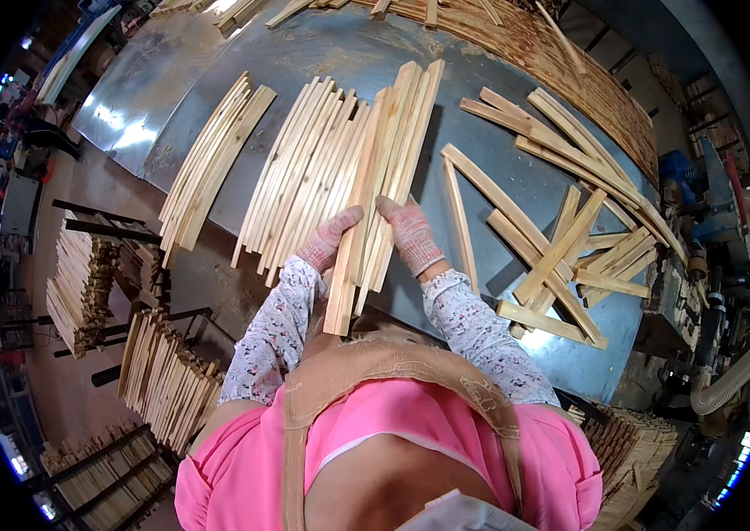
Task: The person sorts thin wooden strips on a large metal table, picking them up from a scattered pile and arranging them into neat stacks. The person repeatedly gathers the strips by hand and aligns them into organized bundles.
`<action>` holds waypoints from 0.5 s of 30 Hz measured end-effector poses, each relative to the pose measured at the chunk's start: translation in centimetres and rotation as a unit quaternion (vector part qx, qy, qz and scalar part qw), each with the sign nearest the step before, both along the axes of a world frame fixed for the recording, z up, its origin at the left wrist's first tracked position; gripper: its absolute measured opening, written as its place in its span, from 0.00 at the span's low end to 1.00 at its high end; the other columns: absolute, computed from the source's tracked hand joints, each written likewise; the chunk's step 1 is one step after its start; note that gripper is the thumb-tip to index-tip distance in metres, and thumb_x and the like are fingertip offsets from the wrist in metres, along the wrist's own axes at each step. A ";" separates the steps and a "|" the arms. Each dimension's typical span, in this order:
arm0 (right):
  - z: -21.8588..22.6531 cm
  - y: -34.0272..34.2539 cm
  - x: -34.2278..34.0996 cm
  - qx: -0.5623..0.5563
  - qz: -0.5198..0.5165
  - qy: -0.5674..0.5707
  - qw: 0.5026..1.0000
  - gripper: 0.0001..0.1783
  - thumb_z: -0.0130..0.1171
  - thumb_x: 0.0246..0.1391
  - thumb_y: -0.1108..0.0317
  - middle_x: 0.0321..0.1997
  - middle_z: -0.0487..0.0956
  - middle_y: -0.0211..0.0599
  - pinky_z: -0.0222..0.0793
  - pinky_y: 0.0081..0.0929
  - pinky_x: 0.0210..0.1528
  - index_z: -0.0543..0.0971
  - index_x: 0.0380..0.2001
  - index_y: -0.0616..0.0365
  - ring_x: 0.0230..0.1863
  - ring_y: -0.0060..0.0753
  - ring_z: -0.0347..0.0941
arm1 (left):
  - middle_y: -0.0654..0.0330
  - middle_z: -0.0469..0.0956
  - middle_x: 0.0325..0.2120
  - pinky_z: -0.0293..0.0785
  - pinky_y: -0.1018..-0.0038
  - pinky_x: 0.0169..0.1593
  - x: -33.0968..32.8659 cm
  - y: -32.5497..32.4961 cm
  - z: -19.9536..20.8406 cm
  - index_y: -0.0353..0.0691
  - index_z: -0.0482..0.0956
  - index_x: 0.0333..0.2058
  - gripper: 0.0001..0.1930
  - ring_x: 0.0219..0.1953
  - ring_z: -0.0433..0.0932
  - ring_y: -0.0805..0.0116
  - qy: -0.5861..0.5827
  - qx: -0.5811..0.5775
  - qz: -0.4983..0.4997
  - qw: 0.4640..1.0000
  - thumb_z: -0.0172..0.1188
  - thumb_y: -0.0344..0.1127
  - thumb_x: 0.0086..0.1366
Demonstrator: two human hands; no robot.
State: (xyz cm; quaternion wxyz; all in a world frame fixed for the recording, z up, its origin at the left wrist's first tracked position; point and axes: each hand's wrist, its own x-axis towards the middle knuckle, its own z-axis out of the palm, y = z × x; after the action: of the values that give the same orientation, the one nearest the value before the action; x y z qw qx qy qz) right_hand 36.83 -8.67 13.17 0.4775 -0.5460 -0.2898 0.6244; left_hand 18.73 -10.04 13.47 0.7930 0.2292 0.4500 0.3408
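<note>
A bundle of long, pale wooden strips is gripped between my two gloved hands, its near end reaching toward my apron. From the left side my left hand closes on it, and my right hand presses on the opposite side. The strips in the bundle are uneven at both ends. Just left of it, a row of similar wooden strips lies side by side on the metal table. A smaller group of strips rests farther left. The palms and some fingertips are hidden.
Loose wooden pieces lie crossed in a heap on the table's right. A brown board covers the far side. Racks of stacked strips stand at the lower left, and another wood stack is at the lower right.
</note>
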 end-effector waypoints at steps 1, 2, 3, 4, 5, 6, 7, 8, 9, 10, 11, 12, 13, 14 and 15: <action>-0.4 0.9 -1.5 -0.014 -0.004 -0.003 1.000 0.32 0.67 0.61 0.58 0.51 0.85 0.49 0.79 0.38 0.53 0.76 0.61 0.70 0.47 0.43 0.84 | 0.50 0.86 0.49 0.88 0.64 0.50 -1.6 1.2 0.2 0.34 0.78 0.62 0.33 0.44 0.88 0.59 0.021 0.003 -0.018 1.000 0.67 0.56 0.71; -0.8 1.8 -2.9 -0.028 -0.008 -0.006 1.000 0.32 0.67 0.61 0.58 0.51 0.85 0.49 0.79 0.39 0.53 0.76 0.61 0.70 0.47 0.44 0.84 | 0.51 0.86 0.49 0.88 0.64 0.50 -3.1 2.5 0.3 0.35 0.78 0.61 0.32 0.44 0.88 0.60 0.041 0.006 -0.036 0.999 0.67 0.56 0.71; -1.5 2.9 -4.4 -0.030 -0.023 -0.041 0.998 0.32 0.67 0.61 0.58 0.49 0.85 0.50 0.79 0.41 0.52 0.75 0.61 0.71 0.47 0.45 0.83 | 0.52 0.85 0.49 0.88 0.63 0.51 -4.5 4.2 0.3 0.35 0.77 0.61 0.30 0.45 0.87 0.61 0.083 0.018 -0.075 0.994 0.66 0.54 0.72; -2.9 4.0 -5.3 -0.042 -0.016 -0.074 0.996 0.33 0.67 0.60 0.59 0.49 0.85 0.51 0.79 0.40 0.54 0.75 0.62 0.71 0.48 0.46 0.84 | 0.52 0.86 0.49 0.87 0.63 0.52 -5.5 5.2 0.3 0.36 0.77 0.62 0.30 0.45 0.87 0.61 0.077 0.005 -0.087 0.993 0.64 0.54 0.73; -4.0 4.7 -6.3 -0.057 -0.004 -0.103 0.993 0.34 0.67 0.59 0.59 0.50 0.85 0.52 0.79 0.40 0.55 0.74 0.63 0.70 0.49 0.47 0.84 | 0.52 0.86 0.49 0.86 0.64 0.52 -6.4 5.5 0.8 0.36 0.77 0.63 0.30 0.46 0.87 0.61 0.075 -0.013 -0.097 0.992 0.63 0.54 0.73; -5.2 5.1 -7.2 -0.073 0.007 -0.131 0.989 0.34 0.66 0.59 0.60 0.50 0.85 0.52 0.79 0.40 0.56 0.73 0.64 0.69 0.50 0.48 0.84 | 0.52 0.86 0.49 0.85 0.65 0.52 -7.4 5.9 1.5 0.37 0.77 0.63 0.30 0.46 0.87 0.61 0.073 -0.031 -0.107 0.991 0.62 0.54 0.73; -3.5 4.9 -8.5 -0.105 0.021 -0.106 0.989 0.36 0.66 0.58 0.59 0.49 0.85 0.54 0.79 0.41 0.56 0.72 0.64 0.70 0.50 0.49 0.84 | 0.52 0.86 0.49 0.84 0.66 0.54 -8.6 5.9 2.1 0.37 0.78 0.63 0.29 0.47 0.86 0.62 0.065 -0.070 -0.102 0.990 0.62 0.52 0.73; -6.0 5.1 -8.2 -0.021 0.107 -0.280 0.954 0.36 0.67 0.58 0.60 0.49 0.85 0.55 0.79 0.40 0.56 0.72 0.64 0.71 0.50 0.49 0.84 | 0.52 0.86 0.49 0.85 0.64 0.53 -9.1 6.2 2.8 0.36 0.77 0.63 0.28 0.46 0.86 0.60 0.067 -0.067 -0.105 0.990 0.62 0.50 0.73; -9.9 5.5 -7.5 0.060 0.193 -0.441 0.875 0.37 0.67 0.57 0.60 0.48 0.85 0.55 0.79 0.40 0.56 0.72 0.64 0.71 0.50 0.49 0.84 | 0.51 0.86 0.49 0.86 0.62 0.53 -9.5 6.5 3.3 0.35 0.76 0.64 0.28 0.46 0.87 0.59 0.067 -0.064 -0.109 0.990 0.63 0.48 0.73; -11.2 5.3 -8.2 0.048 0.168 -0.428 0.887 0.28 0.64 0.58 0.63 0.47 0.85 0.54 0.79 0.41 0.58 0.76 0.59 0.65 0.50 0.53 0.84 | 0.50 0.85 0.49 0.87 0.60 0.53 -10.3 6.8 2.9 0.34 0.75 0.64 0.28 0.46 0.87 0.57 0.069 -0.064 -0.105 0.990 0.63 0.47 0.73; -11.9 5.1 -9.1 0.042 0.143 -0.414 0.898 0.21 0.62 0.58 0.66 0.46 0.86 0.53 0.78 0.42 0.61 0.80 0.54 0.60 0.50 0.56 0.83 | 0.50 0.85 0.48 0.86 0.61 0.54 -10.9 6.9 0.5 0.34 0.75 0.65 0.28 0.47 0.87 0.57 0.021 -0.047 -0.069 0.996 0.64 0.43 0.72; -12.7 5.1 -9.9 0.036 0.117 -0.399 0.909 0.15 0.59 0.59 0.69 0.44 0.86 0.52 0.77 0.43 0.63 0.84 0.49 0.54 0.50 0.59 0.83 | 0.50 0.85 0.48 0.85 0.62 0.53 -11.4 7.0 -1.8 0.33 0.75 0.64 0.27 0.47 0.86 0.58 0.027 -0.034 -0.061 0.997 0.64 0.42 0.71; -12.6 5.0 -10.2 0.058 0.094 -0.389 0.915 0.15 0.60 0.59 0.68 0.45 0.86 0.54 0.77 0.43 0.63 0.84 0.49 0.55 0.51 0.60 0.82 | 0.50 0.85 0.47 0.84 0.63 0.53 -11.4 7.2 -2.8 0.33 0.76 0.63 0.27 0.47 0.86 0.58 0.033 -0.021 -0.053 0.998 0.65 0.41 0.71; -12.6 5.0 -10.4 0.056 0.074 -0.387 0.917 0.16 0.59 0.60 0.67 0.45 0.85 0.55 0.76 0.44 0.63 0.84 0.51 0.56 0.52 0.61 0.82 | 0.50 0.86 0.47 0.84 0.63 0.53 -11.5 7.3 -3.7 0.32 0.77 0.63 0.27 0.48 0.86 0.59 0.038 -0.008 -0.045 0.998 0.65 0.40 0.70; -12.6 4.6 -10.7 0.053 0.055 -0.385 0.920 0.17 0.59 0.61 0.66 0.46 0.85 0.56 0.76 0.44 0.63 0.83 0.52 0.58 0.52 0.62 0.81 | 0.50 0.86 0.46 0.83 0.64 0.52 -11.4 7.3 -4.7 0.31 0.78 0.61 0.26 0.47 0.86 0.59 0.077 0.002 -0.052 0.996 0.66 0.40 0.69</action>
State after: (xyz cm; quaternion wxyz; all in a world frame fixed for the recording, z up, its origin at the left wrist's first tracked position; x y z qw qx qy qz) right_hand 26.17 -4.07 0.61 0.3226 -0.7013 -0.5132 0.3751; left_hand 7.32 -2.77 8.80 0.7719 0.2792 0.4970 0.2815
